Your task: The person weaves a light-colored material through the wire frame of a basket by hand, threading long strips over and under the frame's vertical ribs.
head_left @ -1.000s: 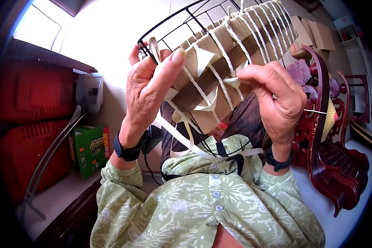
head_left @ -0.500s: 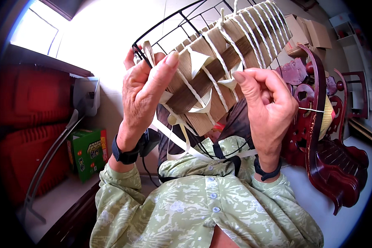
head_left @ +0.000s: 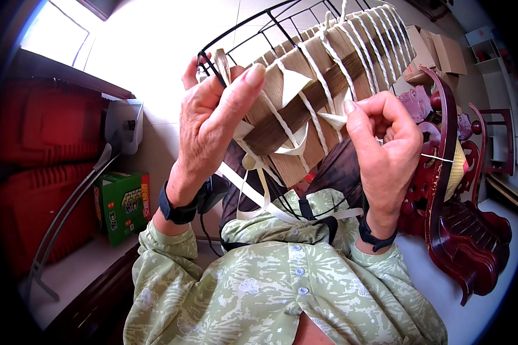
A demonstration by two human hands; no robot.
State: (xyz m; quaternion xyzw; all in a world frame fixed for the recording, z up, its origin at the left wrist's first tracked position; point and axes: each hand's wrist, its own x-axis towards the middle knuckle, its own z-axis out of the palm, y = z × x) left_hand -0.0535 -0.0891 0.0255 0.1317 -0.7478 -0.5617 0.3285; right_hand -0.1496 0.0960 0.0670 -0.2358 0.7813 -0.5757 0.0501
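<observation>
White tiled wall behind, both hands, left (head_left: 213,123) and right (head_left: 385,152), pinch pale strips (head_left: 293,86) on wire frame (head_left: 236,40)

Tan, white and black in my hands

My basket (head_left: 305,109) shows tan and brown strips laced with white cord (head_left: 328,86) on a black wire frame (head_left: 242,31); my shirt (head_left: 282,287) is pale green with white leaf print, my wristbands (head_left: 178,210) black, the chair (head_left: 443,172) dark red, the box (head_left: 124,204) green.
</observation>
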